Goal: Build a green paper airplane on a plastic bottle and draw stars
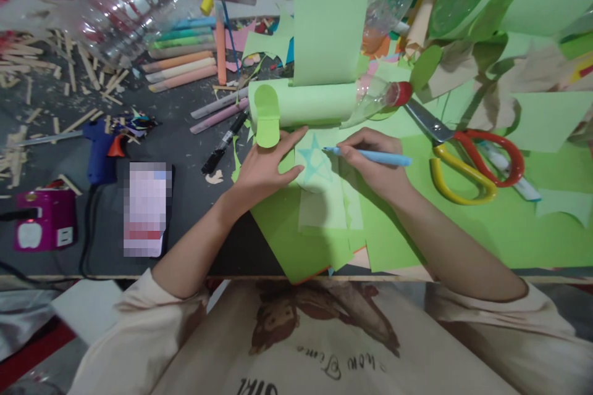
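Observation:
Between my hands lies a pale green sheet of paper (319, 210) with a blue star (315, 160) drawn on it. My right hand (377, 163) pinches a light blue marker (386, 158), its tip at the star's right side. Fingers spread, my left hand (266, 163) rests flat at the sheet's left edge. Just beyond both hands is a plastic bottle (377, 95) wrapped in light green paper (315, 102), lying on its side with a red cap to the right. A tall rounded paper piece (331, 18) rises behind it.
Red and yellow-handled scissors (456, 136) lie at right on green paper (417, 234). At left are a blue glue gun (100, 151), a phone (147, 210) and a purple power adapter (45, 219). Markers (185, 68), wood sticks (69, 62) and clear bottles (130, 12) cover the back.

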A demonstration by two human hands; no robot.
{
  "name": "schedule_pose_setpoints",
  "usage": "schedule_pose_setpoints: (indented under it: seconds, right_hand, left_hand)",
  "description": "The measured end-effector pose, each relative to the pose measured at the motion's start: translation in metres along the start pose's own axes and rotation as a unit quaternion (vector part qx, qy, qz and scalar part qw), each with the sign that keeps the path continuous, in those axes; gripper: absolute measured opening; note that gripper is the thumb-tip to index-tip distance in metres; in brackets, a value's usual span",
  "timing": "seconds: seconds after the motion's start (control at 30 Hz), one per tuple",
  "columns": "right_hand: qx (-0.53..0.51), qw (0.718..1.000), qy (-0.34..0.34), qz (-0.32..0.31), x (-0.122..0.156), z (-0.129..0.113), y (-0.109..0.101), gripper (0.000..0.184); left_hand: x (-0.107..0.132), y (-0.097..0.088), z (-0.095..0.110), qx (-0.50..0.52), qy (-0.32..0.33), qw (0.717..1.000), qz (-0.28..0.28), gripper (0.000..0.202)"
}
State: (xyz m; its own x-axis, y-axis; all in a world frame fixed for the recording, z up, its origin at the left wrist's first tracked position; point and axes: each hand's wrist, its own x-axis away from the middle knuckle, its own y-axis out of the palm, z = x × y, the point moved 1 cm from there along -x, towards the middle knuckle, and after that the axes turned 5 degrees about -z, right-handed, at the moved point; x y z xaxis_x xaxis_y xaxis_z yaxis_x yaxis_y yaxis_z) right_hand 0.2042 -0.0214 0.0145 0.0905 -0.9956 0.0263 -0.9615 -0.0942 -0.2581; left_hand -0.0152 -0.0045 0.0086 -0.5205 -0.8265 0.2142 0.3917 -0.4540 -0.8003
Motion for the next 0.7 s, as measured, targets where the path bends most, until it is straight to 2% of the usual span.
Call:
schedule_pose_setpoints:
  seconds: [0.13, 0.23, 0.5, 0.7]
  right_hand:
    - [0.011, 0.998, 0.001, -0.062, -0.0037, 0.0018, 0.0029, 0.018]
    - [0.015, 0.997, 0.007, -0.081, -0.0038, 0.0010, 0.0048, 0.018]
    - [0.041, 0.998, 0.001, -0.043, -0.0047, 0.0020, 0.0044, 0.016]
    - [0.026, 0.997, -0.002, -0.068, -0.0038, -0.0002, 0.0049, 0.012]
  left_hand:
    - [0.0001, 0.0002, -0.0010, 0.007, 0.004, 1.000, 0.001, 0.064]
    - [0.0000, -0.0007, -0.0002, 0.004, 0.011, 1.000, 0.003, 0.063]
    - [0.0006, -0.0026, 0.0027, -0.010, -0.007, 1.000, -0.013, 0.063]
    - [0.0003, -0.0018, 0.0020, -0.008, 0.000, 1.000, -0.012, 0.063]
